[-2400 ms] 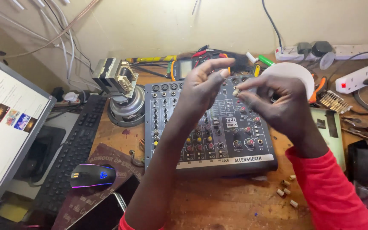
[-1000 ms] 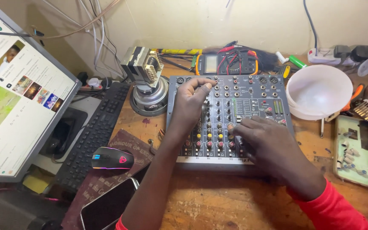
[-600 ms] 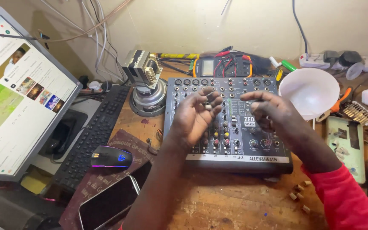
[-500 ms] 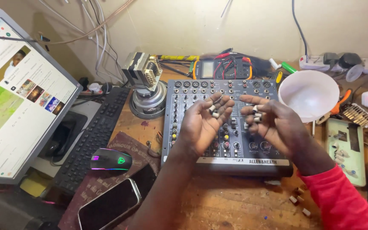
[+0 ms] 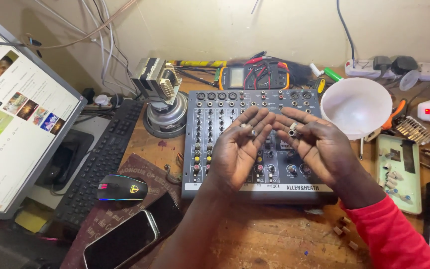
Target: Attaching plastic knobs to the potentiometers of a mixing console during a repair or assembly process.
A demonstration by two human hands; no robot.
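Overhead, the wooden workbench (image 5: 274, 239) carries everything. Largest item: a computer monitor (image 5: 11, 119) at far left, tilted, screen lit. Next, a grey audio mixer (image 5: 210, 124) sits mid-bench, flat, rows of small knobs facing up. A black keyboard (image 5: 100, 164) lies between monitor and mixer, with a black mouse (image 5: 121, 188) with coloured edge lighting just below it. A white plastic bowl (image 5: 355, 105) stands just right of the mixer's top corner. A dark smartphone (image 5: 120, 241) rests at lower left on a brown mat. An orange-cased multimeter (image 5: 255, 77) lies behind the mixer against the wall.

Both hands hover above the mixer's middle, palms turned up and inward, fingers spread, the fingertips of the two hands nearly meeting. Left hand (image 5: 240, 149): open, a few small pale knob caps (image 5: 251, 130) lying on its fingers, not gripped. Right hand (image 5: 319, 147): open, red sleeve at the wrist, one small grey knob cap (image 5: 293, 129) resting near its fingertips, loosely supported rather than pinched. Neither hand touches the mixer panel.

Smallest: loose pale caps (image 5: 344, 231) scattered on the bench below the mixer's right corner, well apart from both hands.
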